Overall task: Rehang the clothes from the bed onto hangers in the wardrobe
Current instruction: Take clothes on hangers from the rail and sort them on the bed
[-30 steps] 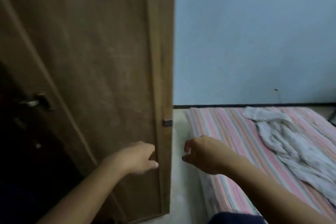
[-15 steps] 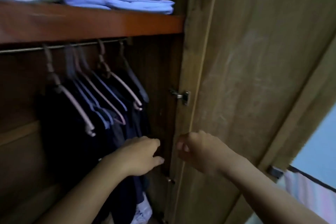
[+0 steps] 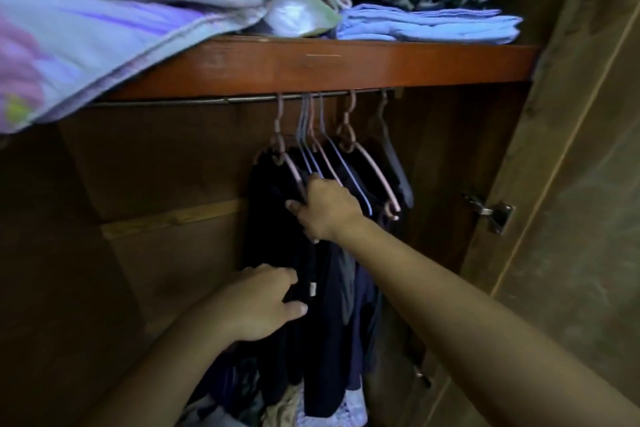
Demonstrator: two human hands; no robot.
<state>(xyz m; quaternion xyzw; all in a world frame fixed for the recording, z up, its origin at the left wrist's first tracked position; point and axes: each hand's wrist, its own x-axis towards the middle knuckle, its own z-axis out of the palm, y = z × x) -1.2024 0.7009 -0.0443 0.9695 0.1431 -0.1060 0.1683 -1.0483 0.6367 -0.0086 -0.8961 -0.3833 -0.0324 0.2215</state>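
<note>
Inside the wardrobe, both my hands are in among the hung clothes, hunting for a hanger.

Nearest, my left hand [image 3: 263, 302] lies with relaxed fingers against the dark clothes [image 3: 277, 218], thumb out, pressing them aside so I can see. Further in, my right hand [image 3: 325, 211] curls round the arm of a pink hanger [image 3: 294, 173], probably to lift it free. Beyond, the other hangers [image 3: 349, 156] crowd the rail [image 3: 207, 100] under the shelf [image 3: 311, 66]. The bed and its clothes are out of view.
</note>
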